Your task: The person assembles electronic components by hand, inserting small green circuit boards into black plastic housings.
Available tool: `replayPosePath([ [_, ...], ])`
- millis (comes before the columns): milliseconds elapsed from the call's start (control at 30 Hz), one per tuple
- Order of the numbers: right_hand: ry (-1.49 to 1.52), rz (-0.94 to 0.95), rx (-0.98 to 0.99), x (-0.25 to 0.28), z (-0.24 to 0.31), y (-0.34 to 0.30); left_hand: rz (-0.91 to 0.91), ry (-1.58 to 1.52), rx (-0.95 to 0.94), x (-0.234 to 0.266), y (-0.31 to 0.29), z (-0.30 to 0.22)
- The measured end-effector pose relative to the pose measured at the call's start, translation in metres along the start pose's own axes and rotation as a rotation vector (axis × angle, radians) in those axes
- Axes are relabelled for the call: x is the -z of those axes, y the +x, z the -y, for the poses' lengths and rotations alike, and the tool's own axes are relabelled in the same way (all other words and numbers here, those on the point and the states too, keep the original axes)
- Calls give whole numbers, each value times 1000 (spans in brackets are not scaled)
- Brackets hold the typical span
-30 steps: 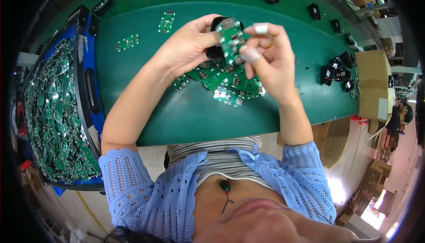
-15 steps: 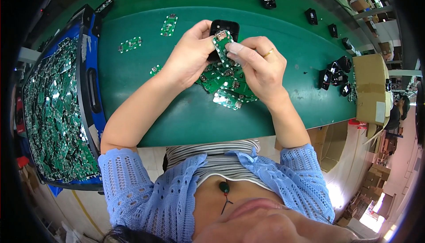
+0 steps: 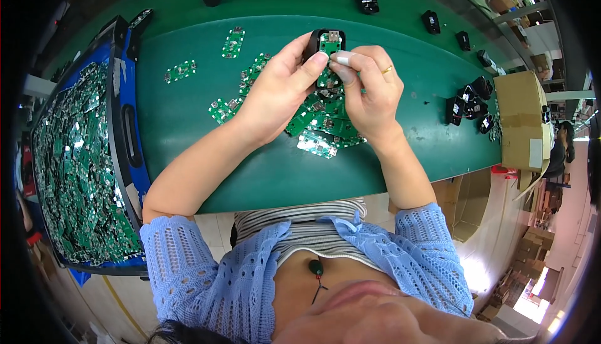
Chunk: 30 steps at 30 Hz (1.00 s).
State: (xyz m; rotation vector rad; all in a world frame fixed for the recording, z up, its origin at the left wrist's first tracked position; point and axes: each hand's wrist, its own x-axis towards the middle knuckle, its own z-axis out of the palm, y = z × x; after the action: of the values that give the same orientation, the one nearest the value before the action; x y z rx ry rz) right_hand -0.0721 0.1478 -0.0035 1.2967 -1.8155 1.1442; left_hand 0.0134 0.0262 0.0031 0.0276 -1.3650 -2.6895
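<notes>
While left hand clasps case, thumb on board, right hand bunches fingertips, pinch unclear; board's long axis points away, port farthest.

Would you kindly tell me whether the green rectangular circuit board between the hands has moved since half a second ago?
Yes: forward, as the green circuit board now sits nearer the flat green tabletop's far edge.

1 head-worn fisheye camera looks down on the table from close above; outer rim seems blurred
</notes>
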Motion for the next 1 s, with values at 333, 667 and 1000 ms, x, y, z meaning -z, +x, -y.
replayPosePath([
  [333,-123,38,107,-4,2,-2,-61,230,-122,-3,-3,4],
  [667,817,265,-800,-11,-11,11,-240,332,-145,8,29,-2],
  [1000,662,197,-781,-41,-81,43,-229,397,-233,30,120,-5],
])
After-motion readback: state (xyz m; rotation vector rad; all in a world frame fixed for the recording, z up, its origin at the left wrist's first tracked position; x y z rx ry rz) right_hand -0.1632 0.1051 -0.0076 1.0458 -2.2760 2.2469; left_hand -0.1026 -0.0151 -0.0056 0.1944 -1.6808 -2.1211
